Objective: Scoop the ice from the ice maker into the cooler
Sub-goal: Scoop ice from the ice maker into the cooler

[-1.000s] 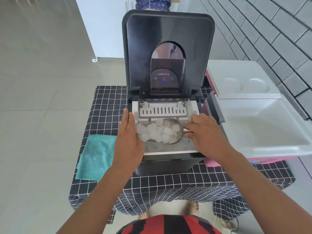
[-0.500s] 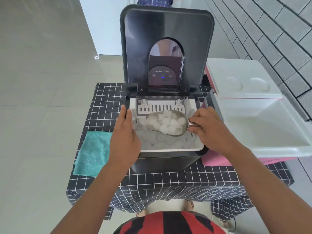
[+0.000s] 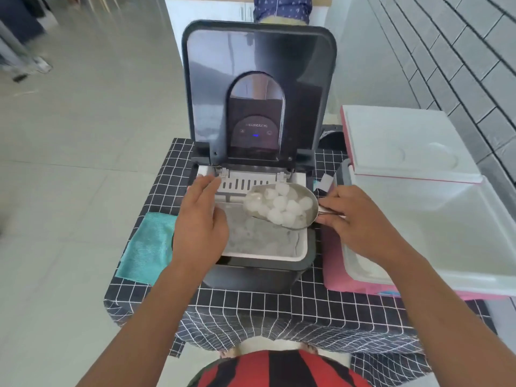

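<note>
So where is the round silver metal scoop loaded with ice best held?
By its thin handle, from the right. The round silver metal scoop has its bowl heaped with ice and open toward the left, and the handle sticks out toward the right hand, whose grip pinches it there.

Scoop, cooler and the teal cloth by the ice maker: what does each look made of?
Scoop: apparently bare metal, silver-grey with a dull sheen; the right hand grips its handle.
Cooler: seemingly moulded plastic, smooth matte white inside, pink outside.
Cloth: probably microfibre or terry, teal with a fuzzy nap.
</note>
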